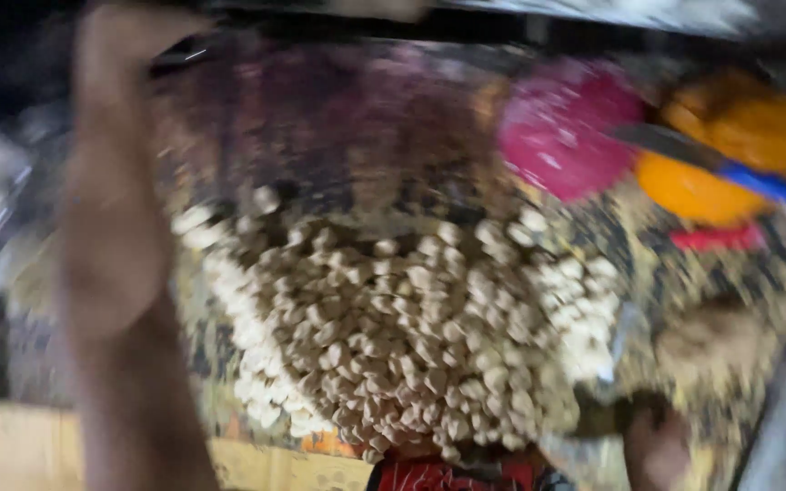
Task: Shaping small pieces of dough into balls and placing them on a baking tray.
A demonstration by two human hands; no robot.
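Observation:
The frame is heavily motion-blurred. A big heap of small pale pieces [402,336] lies spread on a dark patterned surface [320,127]. My left arm rises along the left side of the heap, and my left hand [125,45] is smeared at the top edge, so its fingers cannot be read. My right hand [657,445] is at the bottom right, close to the heap's near edge. A greyish, blade-like shape [623,338] shows just above it; whether the hand holds it is unclear.
At the back right stand a pink round dish [566,127] and two orange bowls [743,118], with a blue-handled knife [775,189] across them and a red object [716,238] below. A red item [429,475] sits at the bottom edge.

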